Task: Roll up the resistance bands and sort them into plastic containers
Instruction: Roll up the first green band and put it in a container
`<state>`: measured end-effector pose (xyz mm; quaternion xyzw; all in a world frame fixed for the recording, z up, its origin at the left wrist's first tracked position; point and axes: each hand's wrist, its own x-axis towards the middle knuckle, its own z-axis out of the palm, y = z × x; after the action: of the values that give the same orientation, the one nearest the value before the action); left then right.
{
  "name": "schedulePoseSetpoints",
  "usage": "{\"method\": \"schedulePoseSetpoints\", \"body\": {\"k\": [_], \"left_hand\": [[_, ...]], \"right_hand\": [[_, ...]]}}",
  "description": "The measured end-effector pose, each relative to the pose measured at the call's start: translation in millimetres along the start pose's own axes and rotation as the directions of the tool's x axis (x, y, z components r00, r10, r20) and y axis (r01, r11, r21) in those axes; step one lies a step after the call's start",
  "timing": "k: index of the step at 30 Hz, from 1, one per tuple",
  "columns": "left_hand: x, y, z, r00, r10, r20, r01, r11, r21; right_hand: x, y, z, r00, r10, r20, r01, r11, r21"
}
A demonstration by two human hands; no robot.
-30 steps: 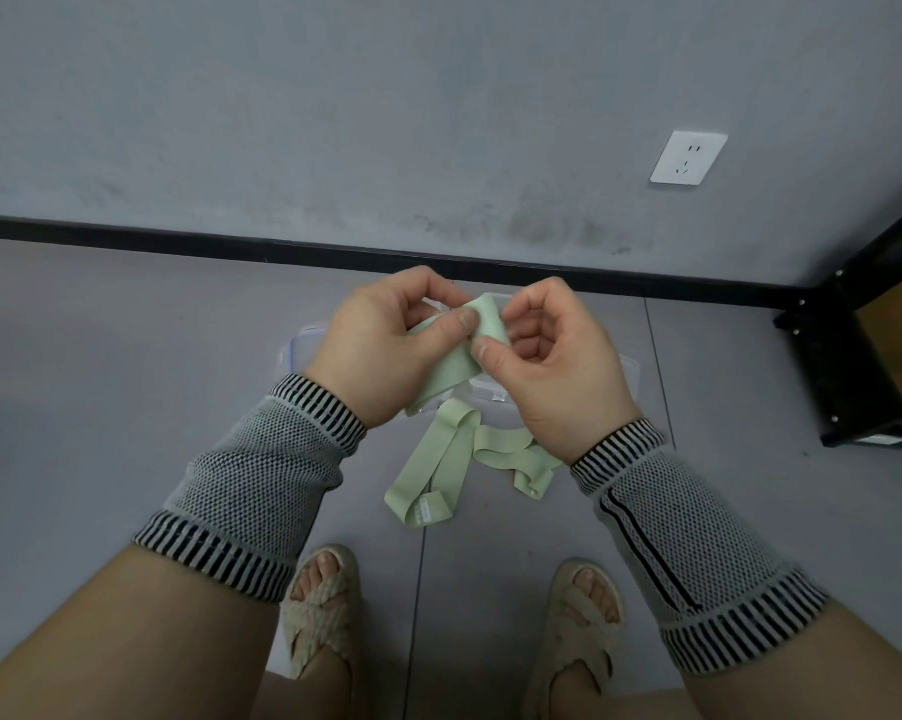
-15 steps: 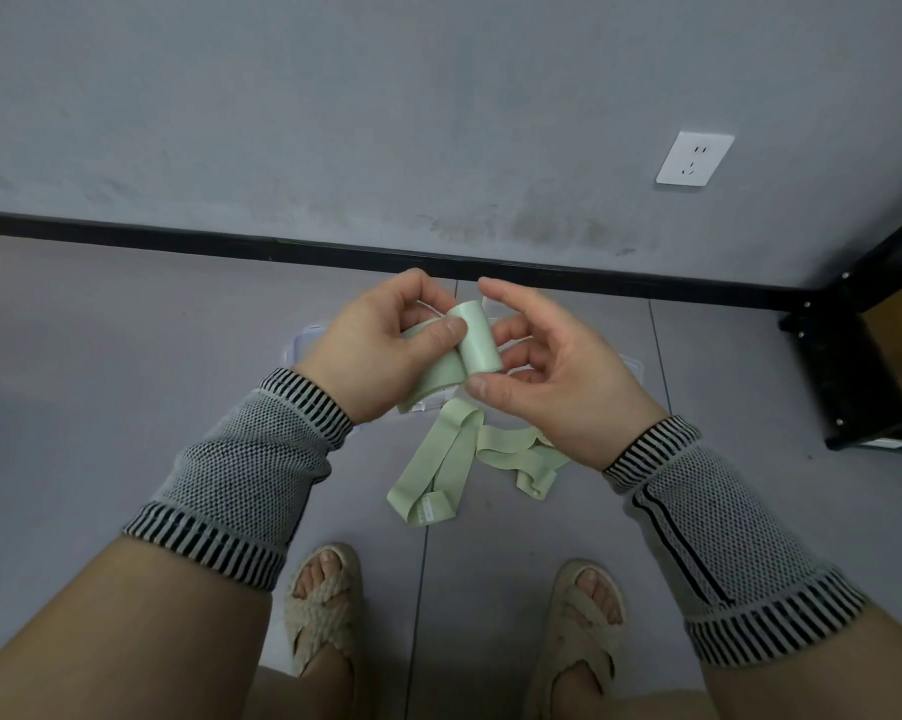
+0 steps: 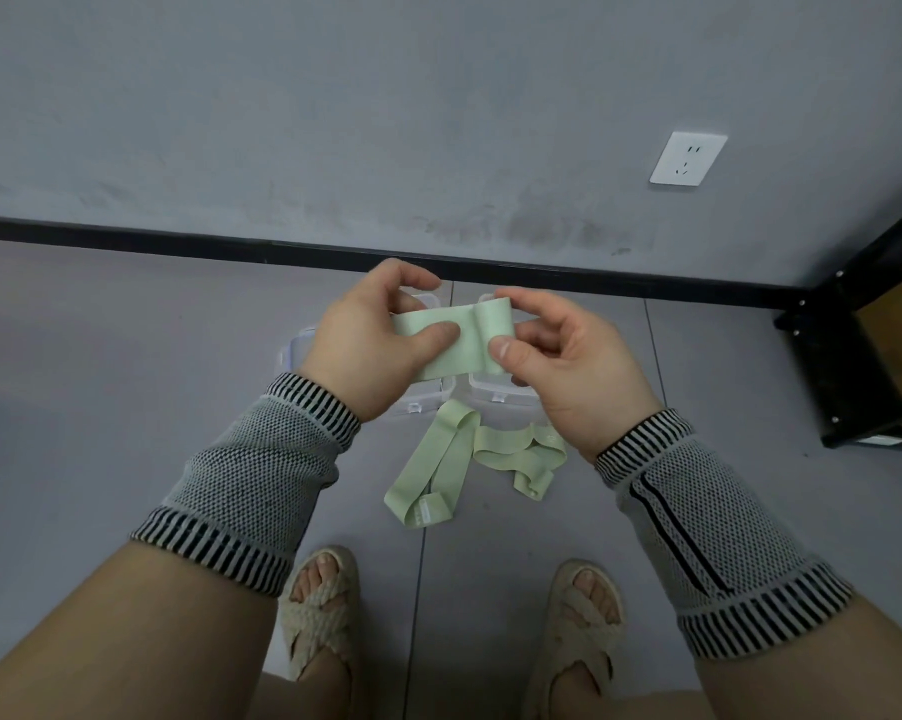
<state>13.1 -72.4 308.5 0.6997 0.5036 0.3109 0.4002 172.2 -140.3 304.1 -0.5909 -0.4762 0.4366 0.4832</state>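
Band (image 3: 454, 341), pale green, held flat between both hands above the floor, partly rolled: a small roll sits at its right end. Left hand (image 3: 370, 337) pinches the flat stretch, thumb on top, fingers curled behind. Right hand (image 3: 568, 356) pinches the roll, thumb at its near edge, forefinger over its far edge, the other fingers curled loosely below.

Loose bands on the floor, same green, right below the hands. Two can be counted: one folded band (image 3: 430, 475) lying lengthwise toward the feet, a white label at its near end; one crumpled band (image 3: 521, 452) just beside it to the right, touching or overlapping it at the top. With the held one, three bands in view.

Clear plastic containers (image 3: 293, 350) on the floor under the hands, mostly hidden by them. Two appear to stand side by side, a latch tab (image 3: 498, 394) showing at the near edge of the right one; contents cannot be told.

Two knit sleeves with striped cuffs, one on the left forearm (image 3: 251, 480), one on the right forearm (image 3: 714, 532). Two feet in woven sandals (image 3: 321, 610) at the bottom edge.

Grey tiled floor (image 3: 100, 356), black baseboard (image 3: 178, 241) along a grey wall. One white wall socket (image 3: 688, 158) at upper right. One black shelf frame (image 3: 849, 356) at the right edge, holding a brown box (image 3: 901, 345).
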Motion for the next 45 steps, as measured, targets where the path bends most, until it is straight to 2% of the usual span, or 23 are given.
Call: {"method": "schedulePoseSetpoints", "body": {"k": [2, 4, 6, 12, 17, 20, 23, 25, 27, 31, 40, 45], "left_hand": [[0, 3, 1, 0.997, -0.05, -0.053, 0.046, 0.996, -0.077], [-1, 6, 3, 0.991, -0.12, -0.063, 0.101, 0.961, -0.256], [-2, 9, 5, 0.986, -0.164, -0.027, 0.141, 0.912, -0.385], [-4, 16, 12, 0.972, -0.218, 0.092, 0.228, 0.758, -0.611], [-5, 14, 15, 0.974, -0.219, 0.06, 0.212, 0.783, -0.585], [-5, 13, 12, 0.974, -0.22, 0.061, 0.214, 0.788, -0.577], [-5, 13, 9, 0.973, -0.22, 0.072, 0.221, 0.796, -0.564], [-6, 14, 9, 0.976, -0.2, 0.084, 0.212, 0.806, -0.552], [-7, 15, 10, 0.981, -0.17, 0.095, 0.194, 0.814, -0.547], [-8, 14, 10, 0.986, -0.137, 0.092, 0.165, 0.831, -0.531], [-6, 10, 9, 0.983, -0.175, 0.062, 0.182, 0.839, -0.513], [-4, 10, 2, 0.971, -0.209, 0.118, 0.238, 0.775, -0.585]], "right_hand": [[-1, -2, 0, 1.0, -0.015, -0.013, 0.015, 1.0, 0.024], [-1, -2, 2, 0.999, -0.02, -0.025, 0.021, 0.999, 0.042], [-1, -3, 3, 0.999, -0.025, -0.039, 0.027, 0.999, 0.045], [-1, -4, 7, 0.994, -0.039, -0.1, 0.045, 0.997, 0.061], [-1, 0, 11, 0.989, -0.088, -0.115, 0.084, 0.996, -0.039], [0, 3, 7, 0.994, -0.106, -0.03, 0.102, 0.989, -0.108], [-2, 4, 4, 0.991, -0.124, 0.052, 0.134, 0.952, -0.275], [-2, 2, 4, 0.985, -0.169, 0.023, 0.164, 0.905, -0.392], [-4, 1, 5, 0.976, -0.217, -0.004, 0.193, 0.878, -0.438], [-4, 1, 3, 0.98, -0.201, -0.008, 0.178, 0.884, -0.433], [-4, -1, 2, 0.986, -0.166, 0.01, 0.159, 0.924, -0.349], [-6, -4, -1, 0.988, -0.154, 0.021, 0.155, 0.974, -0.168]]}}
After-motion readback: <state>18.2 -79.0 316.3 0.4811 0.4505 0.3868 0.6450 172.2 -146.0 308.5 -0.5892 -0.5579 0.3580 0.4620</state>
